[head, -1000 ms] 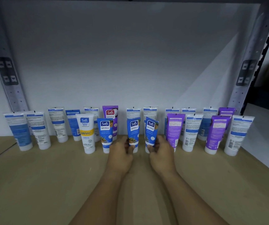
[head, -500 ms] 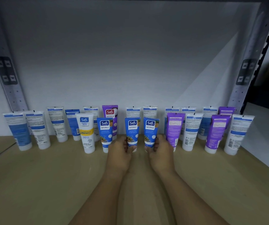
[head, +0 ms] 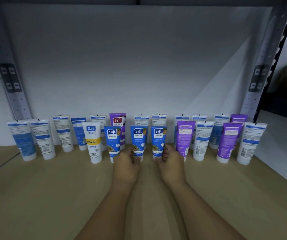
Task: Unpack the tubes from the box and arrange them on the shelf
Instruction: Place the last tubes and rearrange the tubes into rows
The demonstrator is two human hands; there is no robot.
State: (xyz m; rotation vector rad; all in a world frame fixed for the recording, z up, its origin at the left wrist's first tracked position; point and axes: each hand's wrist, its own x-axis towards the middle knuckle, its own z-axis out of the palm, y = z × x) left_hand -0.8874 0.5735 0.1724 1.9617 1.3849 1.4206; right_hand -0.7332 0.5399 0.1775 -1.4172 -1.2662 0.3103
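The left hand (head: 127,164) grips one blue tube (head: 138,140) low by its cap and the right hand (head: 171,161) another (head: 158,140), fingers curled round each, standing them upright, labels forward, in the front row on the shelf (head: 52,196).

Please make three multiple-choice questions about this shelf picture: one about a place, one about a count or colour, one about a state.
1. Where does the white Vitamin C tube stand?
A. left of the three blue front tubes
B. at the far right
C. lying on the board

2. How many blue Safi Naturals tubes face forward in front?
A. one
B. three
C. six

3. What is the left hand doing?
A. hanging idle
B. holding a purple tube
C. holding the middle blue tube

Answers: 1 A, it stands just left of them. 2 B, three labels show. 3 C, fingers wrap its base; the right hand holds the right blue tube.
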